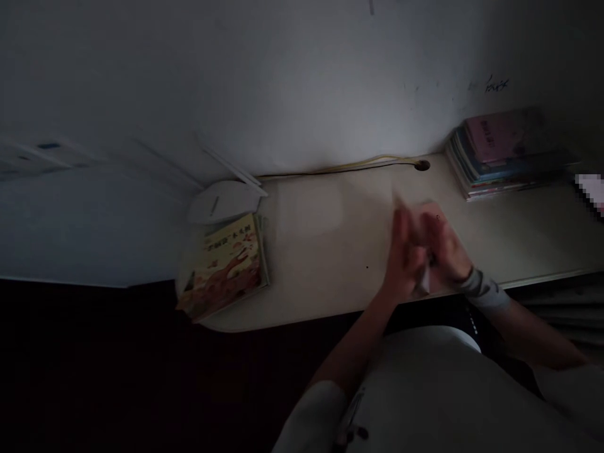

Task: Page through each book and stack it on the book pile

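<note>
Over the front part of the desk, my left hand [403,261] and my right hand [446,248] are close together, palms turned toward each other. Motion smears the fingers of both, so I cannot see what they grip, if anything. A flat pink thing [431,209], perhaps a booklet or sheet, shows behind and beneath them. Between the palms a small whitish piece [426,280] is visible, too blurred to name. A wristband or cuff [481,288] circles my right wrist.
The pale desk [325,270] runs along the wall. An illustrated book [226,267] lies at its left end, before a white lamp-like object [224,200]. Stacked books [500,148] stand at the back right. A cable [340,168] leads along the wall to a hole [422,165].
</note>
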`<move>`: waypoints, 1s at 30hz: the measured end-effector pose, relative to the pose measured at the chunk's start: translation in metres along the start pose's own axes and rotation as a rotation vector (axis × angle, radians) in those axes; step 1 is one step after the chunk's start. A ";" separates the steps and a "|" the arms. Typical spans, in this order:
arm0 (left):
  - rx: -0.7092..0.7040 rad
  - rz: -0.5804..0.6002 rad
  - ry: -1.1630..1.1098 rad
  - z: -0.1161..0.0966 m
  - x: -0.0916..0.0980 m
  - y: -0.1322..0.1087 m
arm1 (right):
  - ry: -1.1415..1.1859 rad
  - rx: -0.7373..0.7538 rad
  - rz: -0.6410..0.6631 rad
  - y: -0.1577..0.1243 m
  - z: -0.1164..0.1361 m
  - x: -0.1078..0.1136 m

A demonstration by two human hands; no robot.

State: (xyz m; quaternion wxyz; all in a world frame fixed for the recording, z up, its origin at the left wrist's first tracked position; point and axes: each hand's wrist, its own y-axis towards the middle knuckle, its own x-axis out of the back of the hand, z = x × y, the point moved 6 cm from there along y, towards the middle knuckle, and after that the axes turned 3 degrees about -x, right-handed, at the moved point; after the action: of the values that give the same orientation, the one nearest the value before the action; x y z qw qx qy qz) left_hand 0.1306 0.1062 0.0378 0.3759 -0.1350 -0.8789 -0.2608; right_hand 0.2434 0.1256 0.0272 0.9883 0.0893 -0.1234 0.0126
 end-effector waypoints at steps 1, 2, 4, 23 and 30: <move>-0.036 0.047 0.029 -0.006 -0.003 0.009 | 0.103 -0.027 -0.185 0.006 0.001 0.028; -0.072 0.116 0.081 -0.012 -0.008 0.016 | 0.156 -0.008 -0.325 0.009 0.006 0.053; -0.138 0.287 0.218 -0.022 -0.024 0.026 | 0.132 0.120 -0.576 0.007 0.026 0.100; 0.142 0.316 0.427 0.064 -0.002 0.082 | -1.281 0.199 -0.028 -0.064 0.025 0.060; 0.326 0.476 0.032 0.095 0.028 0.038 | -0.752 -0.136 -0.326 -0.070 -0.025 0.100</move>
State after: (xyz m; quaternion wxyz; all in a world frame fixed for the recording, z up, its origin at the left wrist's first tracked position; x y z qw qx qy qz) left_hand 0.0717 0.1921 0.0169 0.4573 -0.2712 -0.8466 -0.0228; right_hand 0.3498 0.0611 0.0154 0.8671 0.0408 -0.4603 -0.1859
